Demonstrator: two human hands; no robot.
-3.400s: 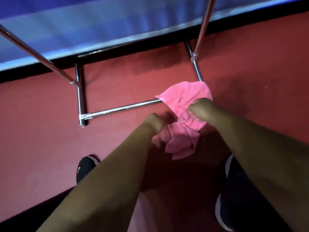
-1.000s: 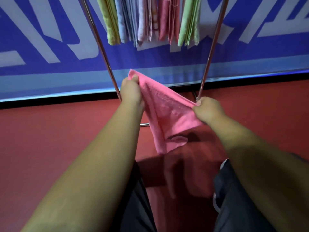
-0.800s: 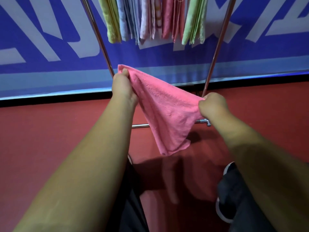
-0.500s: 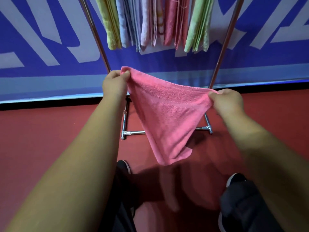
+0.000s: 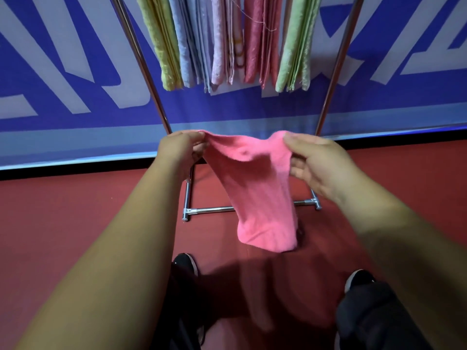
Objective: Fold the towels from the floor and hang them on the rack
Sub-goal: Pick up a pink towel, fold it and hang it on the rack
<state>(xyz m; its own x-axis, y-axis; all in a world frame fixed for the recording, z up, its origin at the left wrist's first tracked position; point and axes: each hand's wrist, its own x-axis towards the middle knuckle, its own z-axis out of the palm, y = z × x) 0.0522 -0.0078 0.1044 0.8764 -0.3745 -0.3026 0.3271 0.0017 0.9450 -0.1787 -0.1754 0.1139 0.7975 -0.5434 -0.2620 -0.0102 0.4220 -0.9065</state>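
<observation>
Head view: we hold the pink towel (image 5: 257, 188) by its top edge at the middle of the frame, its long axis hanging straight down toward the red floor (image 5: 63, 223) and clear of it. Our left hand (image 5: 182, 150) pinches the left corner with curled fingers. Our right hand (image 5: 321, 168) props up the right corner at its fingertips, fingers looser and partly spread, and we cannot tell if that is a firm pinch. The edge sags between them. Both hands sit about level, between the rack (image 5: 141, 59) uprights and below the hung towels (image 5: 227, 41) at top centre. For the fold, we judge the corners must meet; open room shows beside each upright
</observation>
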